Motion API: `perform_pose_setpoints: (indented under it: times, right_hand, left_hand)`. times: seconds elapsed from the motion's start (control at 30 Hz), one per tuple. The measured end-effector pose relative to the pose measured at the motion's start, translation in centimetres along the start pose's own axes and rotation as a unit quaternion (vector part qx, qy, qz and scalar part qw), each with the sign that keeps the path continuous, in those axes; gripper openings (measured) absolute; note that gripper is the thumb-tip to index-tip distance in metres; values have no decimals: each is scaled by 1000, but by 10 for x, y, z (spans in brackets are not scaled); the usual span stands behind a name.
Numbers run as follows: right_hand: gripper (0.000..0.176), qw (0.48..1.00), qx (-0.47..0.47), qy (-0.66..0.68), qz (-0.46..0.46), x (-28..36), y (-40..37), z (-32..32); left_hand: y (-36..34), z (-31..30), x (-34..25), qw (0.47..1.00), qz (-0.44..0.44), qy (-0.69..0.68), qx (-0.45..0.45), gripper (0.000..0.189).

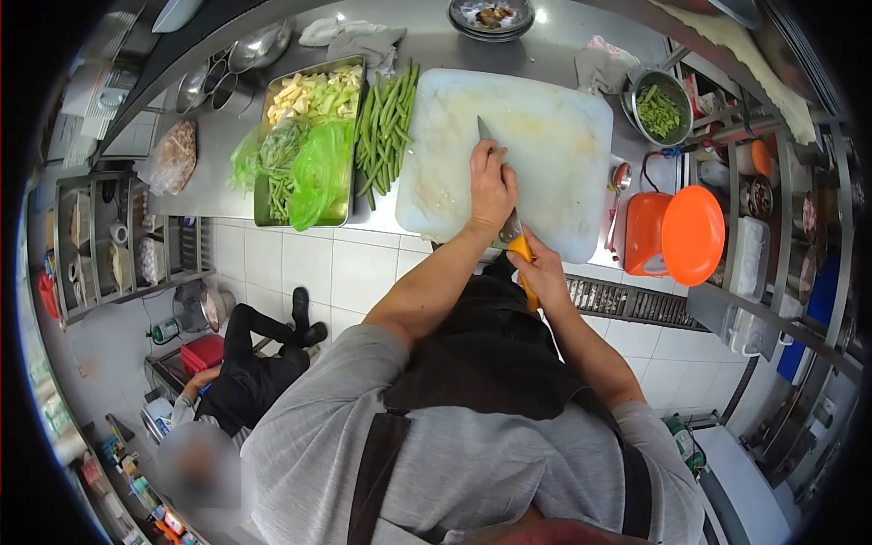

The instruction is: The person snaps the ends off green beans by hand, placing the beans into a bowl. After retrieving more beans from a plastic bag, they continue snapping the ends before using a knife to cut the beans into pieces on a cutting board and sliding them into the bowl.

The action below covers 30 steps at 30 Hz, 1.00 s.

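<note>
A knife with a yellow handle [519,247] lies slantwise over the near edge of a white cutting board [554,163], its tip pointing away from me. My right hand [542,270] grips the handle at the board's near edge. On the blade rests my left hand [493,189], fingers bent around it near the tip; whether it holds anything else is hidden. Long green beans [385,127] lie in a pile left of the board. Beside them a metal tray [350,195] holds cut pale vegetables [309,94] and green plastic bags [320,173].
Right of the board are a metal bowl of cut green pieces [658,111], a spoon [620,177] and orange plastic containers [692,236]. Stacked bowls [491,18] and cloths [604,65] stand at the back. Another person [259,368] sits at the lower left.
</note>
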State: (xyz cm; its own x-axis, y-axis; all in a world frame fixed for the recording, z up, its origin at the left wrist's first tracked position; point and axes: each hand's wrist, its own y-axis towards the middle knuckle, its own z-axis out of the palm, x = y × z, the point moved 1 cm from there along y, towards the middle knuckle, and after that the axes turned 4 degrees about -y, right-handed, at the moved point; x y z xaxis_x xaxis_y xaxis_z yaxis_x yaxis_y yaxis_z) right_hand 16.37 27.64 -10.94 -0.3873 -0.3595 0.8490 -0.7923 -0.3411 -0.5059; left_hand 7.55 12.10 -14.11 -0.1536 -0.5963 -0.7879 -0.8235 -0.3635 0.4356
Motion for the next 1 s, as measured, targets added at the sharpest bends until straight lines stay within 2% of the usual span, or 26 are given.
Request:
perform_pose_setpoints:
  times: [0.03,0.1,0.2,0.3,0.33,0.4,0.47,0.5,0.57,0.67,0.8,0.87,0.9,0.97,1.0]
  right_hand:
    - [61,1000,-3,5,-8,-2,5,5]
    - [61,1000,-11,-6,-1,9,9,8]
    - [60,999,-26,-32,8,35,9,9]
    - [59,998,-22,-58,-22,66,14,19]
    - [58,997,-21,-58,-49,79,18,26]
    - [57,995,14,-72,-73,109,26,45]
    - [56,975,42,-141,-169,137,38,72]
    - [56,972,57,-145,-177,148,46,89]
    - [56,925,87,-205,-308,172,63,127]
    - [54,896,142,-231,-352,226,70,195]
    - [53,861,171,-286,-384,250,92,270]
    - [53,897,195,-282,-280,238,108,293]
    - [54,903,182,-272,-280,231,114,294]
    - [54,900,148,-282,-297,224,122,275]
    - [54,896,116,-292,-313,220,122,259]
  left_hand:
    - [1,0,4,1000,-3,-1,-2,29]
    - [9,-2,6,995,-72,-50,-42,28]
    - [27,-7,2,992,-55,-70,-87,26]
    - [55,-35,-8,981,-84,-116,-127,26]
    - [66,-52,-8,978,-88,-112,-150,26]
    - [88,-92,-6,975,-35,-76,-206,24]
    - [106,-142,-2,964,-37,-74,-254,24]
    - [115,-169,5,955,-19,-57,-290,25]
    - [129,-222,26,935,8,-26,-354,24]
    - [139,-302,58,910,8,0,-415,24]
    - [127,-366,138,889,-14,46,-455,22]
    - [111,-378,175,901,-82,37,-425,22]
    - [99,-382,189,901,-83,36,-423,22]
    - [76,-384,217,898,-298,-80,-314,23]
    - [67,-388,228,897,-300,-84,-313,23]
